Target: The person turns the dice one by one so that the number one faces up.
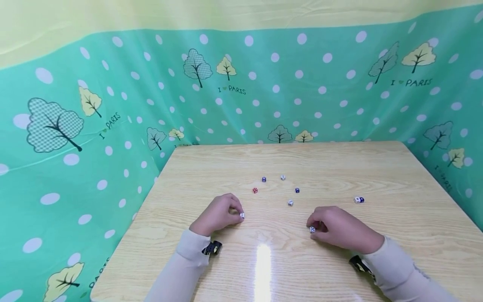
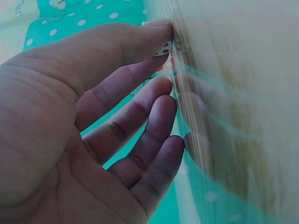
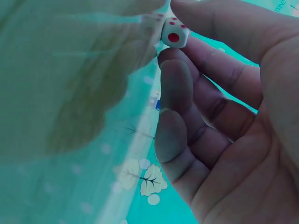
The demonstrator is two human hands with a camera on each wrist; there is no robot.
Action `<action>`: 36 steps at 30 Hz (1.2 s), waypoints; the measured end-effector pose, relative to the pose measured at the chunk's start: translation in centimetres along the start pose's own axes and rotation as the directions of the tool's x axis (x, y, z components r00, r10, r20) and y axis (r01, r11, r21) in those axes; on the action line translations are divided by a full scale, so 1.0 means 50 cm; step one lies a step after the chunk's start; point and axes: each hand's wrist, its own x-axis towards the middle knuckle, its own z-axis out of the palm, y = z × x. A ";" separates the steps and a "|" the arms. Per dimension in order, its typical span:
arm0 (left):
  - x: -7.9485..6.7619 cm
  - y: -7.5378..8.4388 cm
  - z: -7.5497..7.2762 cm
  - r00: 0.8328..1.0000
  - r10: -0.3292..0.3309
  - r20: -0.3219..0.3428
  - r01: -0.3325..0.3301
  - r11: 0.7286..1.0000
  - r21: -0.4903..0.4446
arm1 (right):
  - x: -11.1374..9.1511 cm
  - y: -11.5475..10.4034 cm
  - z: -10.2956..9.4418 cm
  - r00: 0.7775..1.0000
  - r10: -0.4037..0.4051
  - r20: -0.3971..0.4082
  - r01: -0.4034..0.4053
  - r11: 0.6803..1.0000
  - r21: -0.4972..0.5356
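Past pale sleeves (image 1: 179, 268), left fingers (image 1: 236, 204) pinch one white die (image 1: 242, 215), right fingers (image 1: 316, 216) another die (image 1: 312, 230), open tabletop (image 1: 273, 228) between, edges (image 1: 226, 147) well away.

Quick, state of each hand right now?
Left hand: closed, pinching one white die.
Right hand: closed, pinching another white die.

The thumb (image 2: 126, 42) of the left hand (image 1: 219, 213) hides most of the left die (image 2: 164, 50); only a strip with red dots shows. On the 5 loose dice (image 1: 297, 190) mid-table, the dots are too small to count with certainty. The left sleeve (image 1: 181, 268) and right sleeve (image 1: 407, 272) run off the bottom edge, as does the table (image 1: 234, 268), which both wrist views blur. The right wrist view cuts off the right hand (image 1: 339, 226); a blue patch (image 3: 158, 104) by its fingers (image 3: 175, 86) is unidentifiable.
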 end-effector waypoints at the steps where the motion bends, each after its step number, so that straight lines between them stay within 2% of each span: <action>1: 0.000 0.000 0.000 1.000 0.001 -0.001 -0.001 1.000 0.002 | 0.001 -0.001 0.001 1.000 -0.002 -0.004 0.002 1.000 -0.005; 6: 0.000 -0.002 0.000 1.000 0.004 -0.001 -0.004 1.000 0.009 | 0.002 -0.003 0.003 1.000 -0.019 -0.014 0.019 1.000 -0.005; 17: 0.003 -0.001 0.002 1.000 -0.012 0.010 0.012 1.000 0.018 | -0.001 -0.001 -0.004 0.999 0.019 -0.028 -0.019 1.000 -0.020; 27: 0.001 0.002 0.001 1.000 -0.013 0.007 0.013 1.000 0.011 | -0.001 -0.008 -0.001 1.000 -0.007 -0.026 0.007 1.000 -0.031; 36: 0.002 -0.004 0.003 1.000 -0.020 0.002 0.020 0.999 0.027 | -0.005 0.002 -0.009 0.999 0.002 -0.034 -0.002 1.000 0.013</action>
